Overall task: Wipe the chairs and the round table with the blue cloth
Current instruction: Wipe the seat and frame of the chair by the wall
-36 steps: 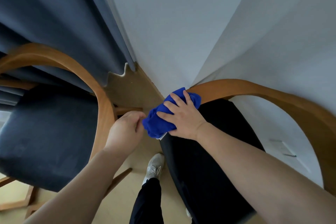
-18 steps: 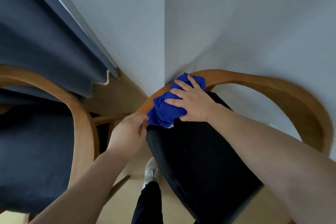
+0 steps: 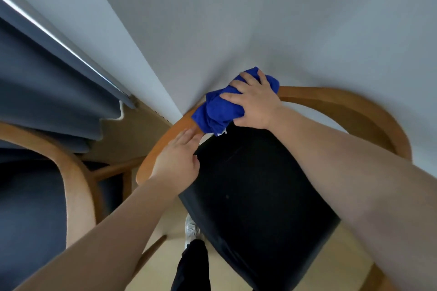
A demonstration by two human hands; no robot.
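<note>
A bunched blue cloth (image 3: 218,107) lies on the curved wooden back rail (image 3: 343,105) of the chair in front of me, above its black seat (image 3: 255,184). My right hand (image 3: 254,101) grips the cloth from above, fingers wrapped over it and pressing it onto the rail. My left hand (image 3: 178,160) rests on the left end of the same rail, fingers stretched along the wood, just below the cloth. A second chair with a dark blue seat (image 3: 30,208) and wooden frame (image 3: 73,184) stands at the left. The round table is out of view.
White walls meet in a corner right behind the chair. A dark blue curtain (image 3: 47,101) hangs at the left, down to the beige floor (image 3: 132,130). My white shoe (image 3: 191,229) and dark trouser leg stand between the two chairs.
My right hand has slid the cloth up and rightward along the chair's back rail. My left hand's curled fingers have straightened out along the rail's left end. The view has turned right.
</note>
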